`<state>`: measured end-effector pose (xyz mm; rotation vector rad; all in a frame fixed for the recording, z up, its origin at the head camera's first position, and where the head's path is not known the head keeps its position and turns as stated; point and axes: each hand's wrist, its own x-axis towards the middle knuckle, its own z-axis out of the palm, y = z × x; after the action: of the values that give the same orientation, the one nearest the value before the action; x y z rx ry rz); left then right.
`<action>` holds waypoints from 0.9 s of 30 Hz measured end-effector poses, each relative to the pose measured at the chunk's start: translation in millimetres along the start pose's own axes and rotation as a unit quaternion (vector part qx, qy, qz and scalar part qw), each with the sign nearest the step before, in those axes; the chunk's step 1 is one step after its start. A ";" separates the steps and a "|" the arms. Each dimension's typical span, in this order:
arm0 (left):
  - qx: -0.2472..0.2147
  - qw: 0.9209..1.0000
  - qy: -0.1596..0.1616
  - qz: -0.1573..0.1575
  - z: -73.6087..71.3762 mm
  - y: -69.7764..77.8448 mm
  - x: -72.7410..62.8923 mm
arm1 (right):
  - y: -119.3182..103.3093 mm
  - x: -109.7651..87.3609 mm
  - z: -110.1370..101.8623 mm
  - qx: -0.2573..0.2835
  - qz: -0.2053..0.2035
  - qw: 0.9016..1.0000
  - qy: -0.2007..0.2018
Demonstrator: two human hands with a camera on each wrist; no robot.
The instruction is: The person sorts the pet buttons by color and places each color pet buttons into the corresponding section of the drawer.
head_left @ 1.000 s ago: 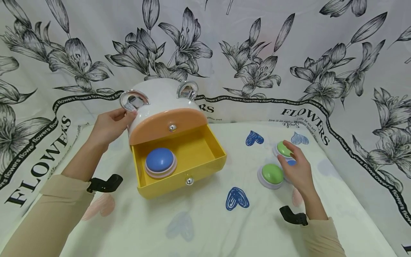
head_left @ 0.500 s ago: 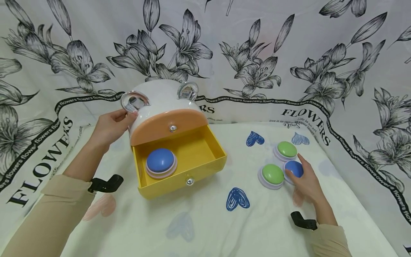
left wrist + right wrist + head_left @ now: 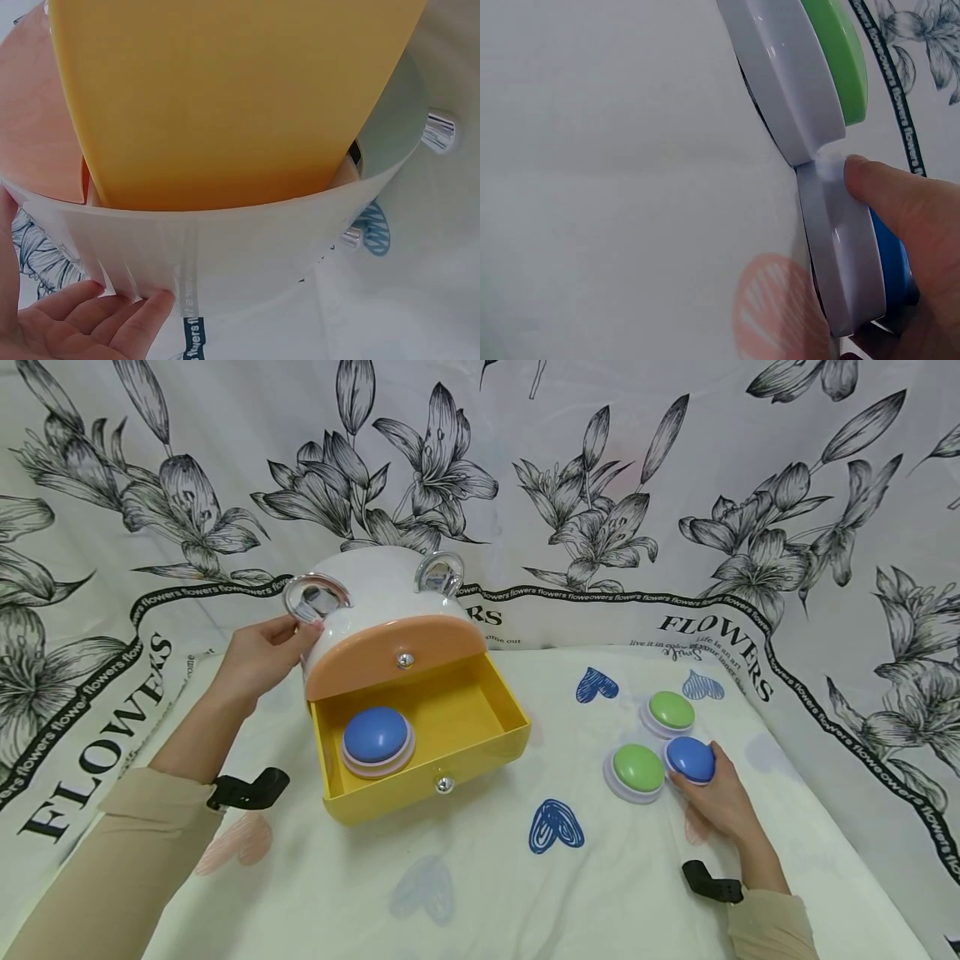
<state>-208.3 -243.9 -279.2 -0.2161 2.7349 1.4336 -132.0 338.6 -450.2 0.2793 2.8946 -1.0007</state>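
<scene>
My left hand [image 3: 262, 660] rests against the left side of a white rounded drawer box [image 3: 375, 577], just below a chrome ring. In the left wrist view its fingertips [image 3: 154, 300] press the glossy white shell. The box's orange upper drawer [image 3: 397, 647] is closed. Its yellow lower drawer [image 3: 480, 739] is pulled out, with a blue-domed push button [image 3: 377, 735] inside at the left. On the right, my right hand [image 3: 720, 793] grips another blue push button [image 3: 691, 758], thumb and fingers around its pale base. Two green push buttons [image 3: 637, 767] [image 3: 671, 710] stand close beside it.
A white cloth [image 3: 480, 885] printed with hearts covers the table. Behind it hangs a curtain [image 3: 585, 510] with black flower drawings. A chrome knob [image 3: 444, 785] sticks out from the lower drawer's front.
My right hand has moved down and right from over the green buttons to the blue one and now grips it. The left hand stays at the drawer box.
</scene>
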 end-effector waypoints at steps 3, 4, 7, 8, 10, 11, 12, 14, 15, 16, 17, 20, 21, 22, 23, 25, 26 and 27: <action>-0.001 1.000 0.001 0.002 -0.4 0.0 -0.8 | -1.8 -0.7 -0.6 0.000 0.009 1.000 0.000; 0.000 1.000 0.001 0.001 -0.4 0.0 -0.9 | -2.8 -1.2 -1.1 -0.001 0.016 1.000 -0.003; -0.001 1.000 0.000 -0.001 -0.4 0.2 -1.3 | -5.2 -1.8 -3.1 -0.006 0.040 0.999 -0.013; -0.001 1.000 0.000 -0.002 -0.3 0.4 -1.4 | -5.8 -1.9 -3.7 -0.007 0.047 0.999 -0.015; -0.002 1.000 -0.001 -0.005 -0.1 0.5 -1.3 | -6.6 -2.2 -4.2 -0.010 0.059 0.998 -0.013; -0.003 1.000 -0.001 -0.005 -0.1 0.7 -1.5 | -6.8 -2.2 -4.5 -0.010 0.061 0.998 -0.011; -0.002 1.000 -0.001 -0.006 -0.1 0.7 -1.4 | -7.1 -2.4 -4.7 -0.008 0.063 0.998 -0.009; -0.002 1.000 -0.001 -0.008 0.1 1.3 -1.8 | -7.6 -3.1 -4.6 -0.006 0.064 0.998 -0.002; -0.003 1.000 -0.001 -0.008 0.1 1.4 -1.8 | -8.2 -3.6 -4.7 -0.005 0.063 0.998 0.002; -0.003 1.000 -0.001 -0.008 0.2 1.9 -2.1 | -8.9 -4.0 -5.2 -0.004 0.064 0.998 0.003; -0.003 1.000 -0.001 -0.008 0.3 2.1 -2.2 | -10.0 -4.4 -5.9 -0.002 0.063 0.998 0.005; -0.005 1.000 -0.001 -0.006 0.3 2.7 -2.2 | -14.6 -5.6 -9.5 0.002 0.057 0.998 0.015; -0.005 1.000 -0.001 -0.006 0.3 2.7 -2.0 | -16.7 -5.9 -11.2 0.005 0.055 0.998 0.018; -0.004 1.000 -0.001 -0.006 0.2 2.8 -2.0 | -18.9 -6.0 -13.1 0.007 0.052 0.998 0.022; -0.004 1.000 -0.001 -0.006 0.1 2.6 -1.8 | -21.3 -6.2 -15.2 0.009 0.048 0.998 0.027; -0.003 1.000 -0.001 -0.006 -0.2 2.2 -1.4 | -27.1 -6.6 -19.6 0.013 0.036 0.999 0.038; -0.002 1.000 -0.001 -0.006 -0.3 1.9 -1.2 | -30.3 -6.9 -21.2 0.016 0.029 0.998 0.044; -0.002 1.000 0.000 -0.006 -0.4 1.7 -1.0 | -33.8 -7.1 -23.3 0.016 0.021 0.998 0.051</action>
<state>-207.5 -243.1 -277.5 -0.2304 2.7267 1.4350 -131.6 325.9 -410.5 0.4036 2.9511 -1.0581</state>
